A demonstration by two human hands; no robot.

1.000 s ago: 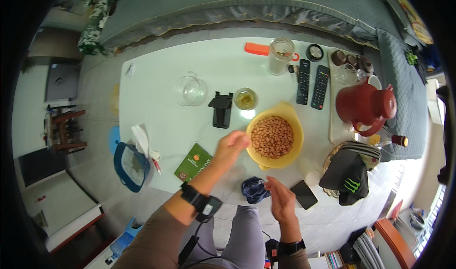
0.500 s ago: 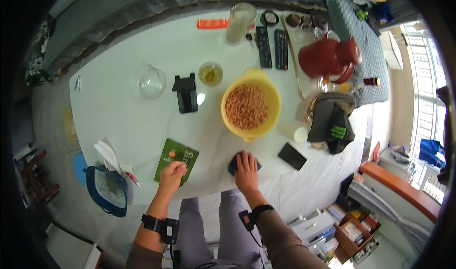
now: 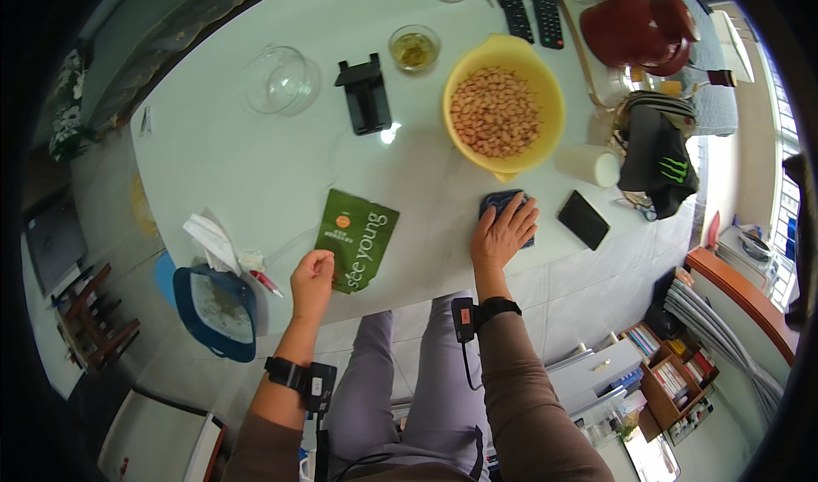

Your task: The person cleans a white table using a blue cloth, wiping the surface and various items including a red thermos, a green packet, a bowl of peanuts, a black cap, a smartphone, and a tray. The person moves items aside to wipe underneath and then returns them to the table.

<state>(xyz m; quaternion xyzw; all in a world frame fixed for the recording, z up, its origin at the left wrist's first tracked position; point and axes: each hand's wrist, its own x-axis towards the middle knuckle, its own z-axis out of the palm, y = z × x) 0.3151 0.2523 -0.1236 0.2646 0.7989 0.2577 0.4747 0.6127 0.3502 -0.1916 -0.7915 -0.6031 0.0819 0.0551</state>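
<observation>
Both forearms were extended forward from the lower edge, each wrist banded with a dark strap. The left hand (image 3: 313, 278) was held loosely curled, its fingers folded inward. The right hand (image 3: 503, 231) was laid flat, palm down, its fingers spread and pointed forward.

The table (image 3: 256, 167) is smooth and glossy, catching a glare spot. At twelve o'clock of the right hand (image 3: 503, 231), the yellow bowl (image 3: 545, 133) looks like shiny plastic (its nuts (image 3: 497, 111) matt). The green pouch (image 3: 358, 239) seems matt foil; the blue cloth (image 3: 498, 201) is soft fabric.
</observation>
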